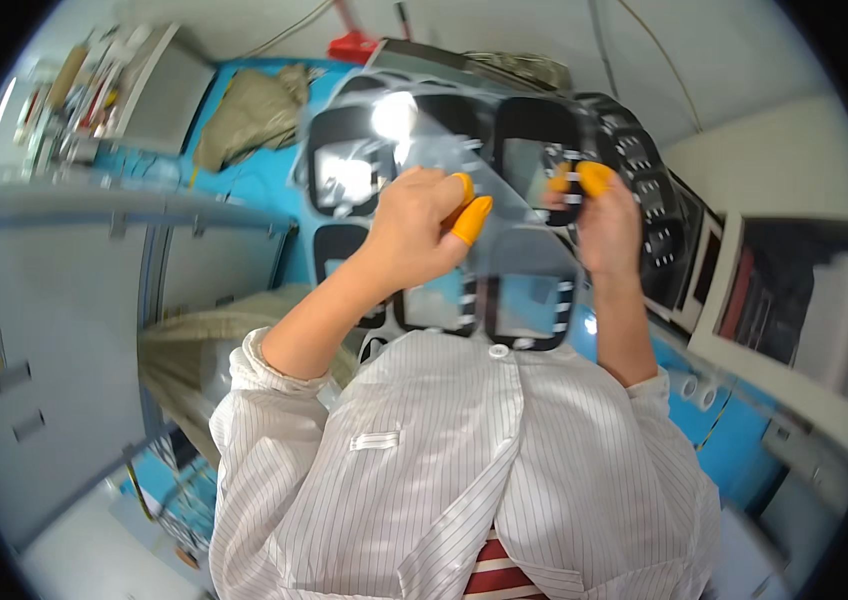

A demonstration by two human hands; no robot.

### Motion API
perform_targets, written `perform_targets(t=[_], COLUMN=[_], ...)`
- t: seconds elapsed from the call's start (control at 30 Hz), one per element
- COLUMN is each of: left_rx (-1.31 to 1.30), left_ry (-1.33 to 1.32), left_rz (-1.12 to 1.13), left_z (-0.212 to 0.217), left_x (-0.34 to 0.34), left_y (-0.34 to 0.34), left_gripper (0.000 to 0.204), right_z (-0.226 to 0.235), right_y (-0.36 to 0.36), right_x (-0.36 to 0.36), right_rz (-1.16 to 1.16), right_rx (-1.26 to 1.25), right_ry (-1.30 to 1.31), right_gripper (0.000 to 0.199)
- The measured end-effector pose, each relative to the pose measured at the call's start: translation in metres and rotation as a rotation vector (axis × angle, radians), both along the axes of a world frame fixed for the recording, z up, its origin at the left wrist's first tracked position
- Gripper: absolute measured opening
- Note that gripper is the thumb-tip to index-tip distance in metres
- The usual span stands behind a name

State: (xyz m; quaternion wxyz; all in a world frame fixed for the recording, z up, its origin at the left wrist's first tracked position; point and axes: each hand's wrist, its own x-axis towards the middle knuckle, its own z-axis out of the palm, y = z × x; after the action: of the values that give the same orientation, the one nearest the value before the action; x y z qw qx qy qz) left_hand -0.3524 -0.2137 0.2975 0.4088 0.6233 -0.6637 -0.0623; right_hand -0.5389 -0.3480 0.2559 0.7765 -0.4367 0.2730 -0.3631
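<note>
My left hand [419, 225], wearing yellow finger cots on thumb and forefinger, is closed in a pinch over a clear plastic film [519, 205]. The film slants across a clear tray [306, 150] of black-framed rectangular panels. At the right, my right hand [609, 220] also wears yellow finger cots. Its fingertips close about the edge of a black-framed panel [536, 115] with white marks; one fingertip shows blurred behind the panel. Other panels [529, 300] lie in rows below and left of the hands, some under glare.
More black parts with white marks [644, 170] sit right of the tray. A grey cabinet [54, 320] stands at left, a pale-framed box [784, 310] at right. A khaki cloth bundle [249, 115] lies on the blue floor [289, 235]. A red tool [352, 45] is at the back.
</note>
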Motion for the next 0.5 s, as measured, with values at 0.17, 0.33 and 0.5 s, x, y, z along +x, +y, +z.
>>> perform_targets(t=[0.17,0.33,0.5], left_rx=[0.001,-0.72,0.381], left_ry=[0.471,0.947,0.471], left_rz=[0.663,1.181,2.423], left_z=[-0.009,-0.023,-0.041], left_x=[0.045,0.128,0.14], left_y=[0.139,0.374,0.591], left_gripper=[0.021,0.009,0.036], right_z=[-0.083,-0.159,-0.206], right_y=[-0.084,-0.168,-0.139], right_x=[-0.114,-0.349,-0.396], right_rz=[-0.313,-0.338,-0.911], right_rx=[0.123,0.222,0.367], right_ry=[0.096,-0.132,0.077], right_gripper=[0.023,0.027,0.032])
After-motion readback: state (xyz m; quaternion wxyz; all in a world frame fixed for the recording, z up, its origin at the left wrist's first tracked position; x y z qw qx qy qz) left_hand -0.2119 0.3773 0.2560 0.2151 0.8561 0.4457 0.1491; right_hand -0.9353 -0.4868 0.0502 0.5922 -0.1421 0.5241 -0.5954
